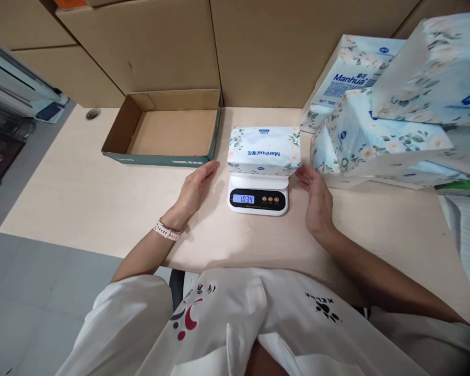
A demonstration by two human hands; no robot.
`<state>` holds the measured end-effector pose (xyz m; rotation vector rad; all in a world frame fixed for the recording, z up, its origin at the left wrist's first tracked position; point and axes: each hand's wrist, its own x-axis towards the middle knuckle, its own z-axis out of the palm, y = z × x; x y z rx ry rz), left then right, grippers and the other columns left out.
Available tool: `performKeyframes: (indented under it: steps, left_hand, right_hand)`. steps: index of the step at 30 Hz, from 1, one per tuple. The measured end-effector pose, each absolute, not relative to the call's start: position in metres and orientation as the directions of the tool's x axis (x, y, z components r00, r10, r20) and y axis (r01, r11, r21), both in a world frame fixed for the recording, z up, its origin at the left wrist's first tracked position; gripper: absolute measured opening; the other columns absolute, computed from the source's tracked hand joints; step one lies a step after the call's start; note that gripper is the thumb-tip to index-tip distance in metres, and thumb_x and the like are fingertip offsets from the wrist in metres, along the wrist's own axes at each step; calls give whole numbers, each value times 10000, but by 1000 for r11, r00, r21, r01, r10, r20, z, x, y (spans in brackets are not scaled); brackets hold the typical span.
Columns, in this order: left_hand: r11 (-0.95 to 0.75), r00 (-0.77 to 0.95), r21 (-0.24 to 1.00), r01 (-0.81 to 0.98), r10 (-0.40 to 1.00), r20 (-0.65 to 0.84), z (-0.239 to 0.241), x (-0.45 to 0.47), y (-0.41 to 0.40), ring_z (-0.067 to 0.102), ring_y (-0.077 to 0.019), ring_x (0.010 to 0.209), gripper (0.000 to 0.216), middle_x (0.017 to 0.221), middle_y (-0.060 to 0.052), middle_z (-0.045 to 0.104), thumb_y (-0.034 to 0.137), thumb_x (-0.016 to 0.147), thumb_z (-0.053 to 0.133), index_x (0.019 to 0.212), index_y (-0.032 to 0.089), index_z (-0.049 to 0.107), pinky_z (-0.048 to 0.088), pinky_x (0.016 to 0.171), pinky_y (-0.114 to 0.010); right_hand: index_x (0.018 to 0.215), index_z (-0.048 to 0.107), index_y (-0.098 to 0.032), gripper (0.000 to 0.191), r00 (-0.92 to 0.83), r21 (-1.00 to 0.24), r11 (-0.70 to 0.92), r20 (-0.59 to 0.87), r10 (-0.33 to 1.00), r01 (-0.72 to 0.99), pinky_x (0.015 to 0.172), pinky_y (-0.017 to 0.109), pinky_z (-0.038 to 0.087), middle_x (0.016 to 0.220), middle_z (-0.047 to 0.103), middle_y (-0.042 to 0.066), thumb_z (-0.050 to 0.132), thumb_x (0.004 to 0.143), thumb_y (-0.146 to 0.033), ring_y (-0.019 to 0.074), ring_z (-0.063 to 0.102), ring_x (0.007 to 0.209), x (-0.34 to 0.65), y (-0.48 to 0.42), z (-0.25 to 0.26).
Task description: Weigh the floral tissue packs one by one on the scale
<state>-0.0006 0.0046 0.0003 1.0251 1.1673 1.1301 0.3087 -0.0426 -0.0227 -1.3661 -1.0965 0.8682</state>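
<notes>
A pack of tissues (263,149) with a floral print and "Manhua" lettering lies on a white digital kitchen scale (258,209), whose lit display reads 103.4. My left hand (196,189) rests on the table left of the scale, fingers stretched out and holding nothing, its tips near the corner of an open cardboard box (156,158). On the other side, my right hand (317,198) is open beside the pack's right end. Its fingertips are close to the pack's lower corner; whether they touch it I cannot tell.
Several more tissue packs (395,141) are piled at the right of the wooden table (102,209). Large cardboard cartons (160,47) stand along the back edge. A round cable hole (93,113) sits at the back left, and grey floor shows past the table's left edge.
</notes>
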Motion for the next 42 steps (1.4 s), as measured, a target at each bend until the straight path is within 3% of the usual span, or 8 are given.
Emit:
performKeyframes:
  steps: [5, 13, 30, 42]
  left_hand:
    - [160, 51, 981, -108, 986, -156, 3, -3, 4, 579, -294, 1522, 494, 1535, -135, 680, 507, 987, 639, 1316, 161, 764, 345, 1380, -491]
    - [145, 58, 982, -123, 989, -138, 3, -5, 6, 591, -324, 1507, 523, 1539, -197, 662, 496, 976, 654, 1312, 109, 756, 377, 1356, -500]
    - [149, 61, 979, -137, 988, -142, 3, -6, 7, 630, -311, 1469, 516, 1486, -186, 704, 519, 948, 718, 1272, 122, 774, 382, 1349, -500]
    - [144, 58, 980, -135, 989, -137, 1, -7, 7, 656, -300, 1435, 454, 1429, -156, 747, 504, 925, 753, 1205, 151, 801, 388, 1349, -490]
  right_hand:
    - [1415, 698, -295, 682, 294, -987, 59, 102, 950, 151, 1229, 551, 516, 1485, 720, 84, 443, 1008, -780, 284, 681, 1387, 309, -43, -23]
    - [1400, 709, -291, 658, 281, -983, 61, 108, 954, 171, 1240, 558, 510, 1481, 722, 78, 434, 1023, -754, 283, 677, 1392, 310, -43, -23]
    - [1357, 722, -309, 583, 249, -982, 84, 124, 961, 167, 1248, 557, 498, 1458, 737, 64, 433, 1048, -711, 270, 689, 1377, 312, -42, -27]
    - [1303, 749, -303, 638, 271, -985, 82, 121, 955, 150, 1237, 577, 506, 1432, 749, 85, 487, 984, -789, 306, 710, 1341, 309, -41, -23]
